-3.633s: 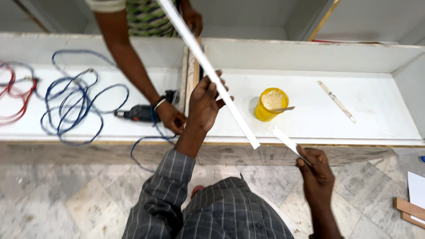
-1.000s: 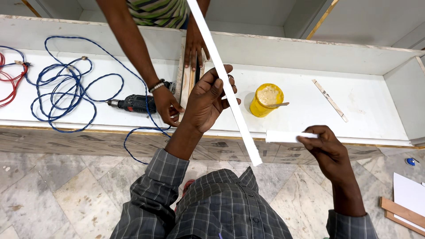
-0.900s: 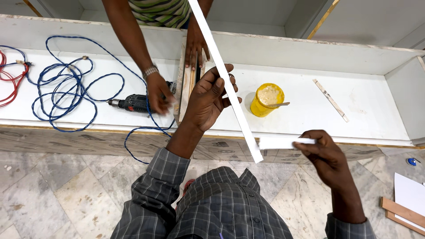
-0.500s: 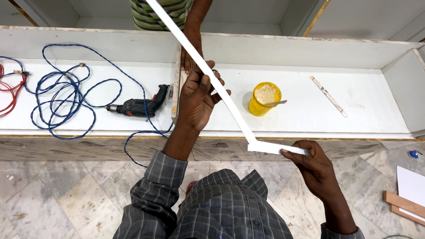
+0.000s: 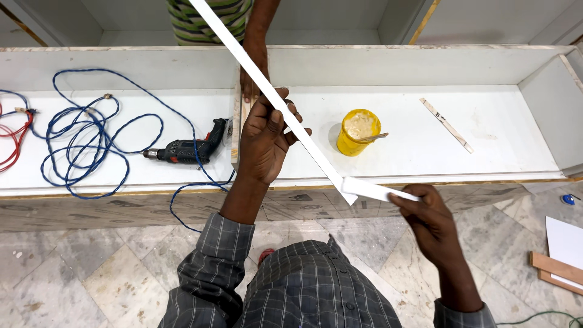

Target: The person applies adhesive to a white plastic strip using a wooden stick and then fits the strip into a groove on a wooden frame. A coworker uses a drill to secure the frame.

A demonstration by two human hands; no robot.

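left hand [image 5: 264, 136] pinching long white strip [image 5: 261, 82] mid-length | right hand [image 5: 425, 212] pinching its folded end [image 5: 376, 190] at 4 o'clock | risk: we could snap the strip at the bend, or knock the yellow cup [image 5: 358, 132]

Co-worker's hand [image 5: 254, 73] has left the drill [image 5: 185, 149], now on the upright divider [image 5: 235, 130]. Long white strip [image 5: 273, 100] tilted flatter; short white strip [image 5: 378, 191], in right hand [image 5: 428, 218], now meets its lower end. Left hand [image 5: 264, 143] shifted left

Left hand [image 5: 264, 136] raised, fingers curled; right hand [image 5: 425, 212] apparently pinching.
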